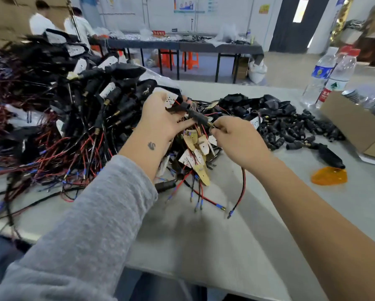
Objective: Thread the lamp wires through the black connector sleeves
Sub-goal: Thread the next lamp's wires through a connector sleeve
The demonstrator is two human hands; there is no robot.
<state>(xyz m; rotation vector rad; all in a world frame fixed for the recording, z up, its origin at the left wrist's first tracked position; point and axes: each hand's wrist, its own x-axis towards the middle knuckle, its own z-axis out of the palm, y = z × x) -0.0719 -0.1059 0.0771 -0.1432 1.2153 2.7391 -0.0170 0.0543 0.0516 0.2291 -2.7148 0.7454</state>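
Holding a black connector sleeve (195,115), the left hand (162,118) curls its fingers around it while the right hand (236,135) pinches its brass tip; red and black lamp wires (240,187) hang below. Two water bottles (332,77) far right have labels too blurry to read. Beside them, a cardboard box (353,124) holds shiny parts.
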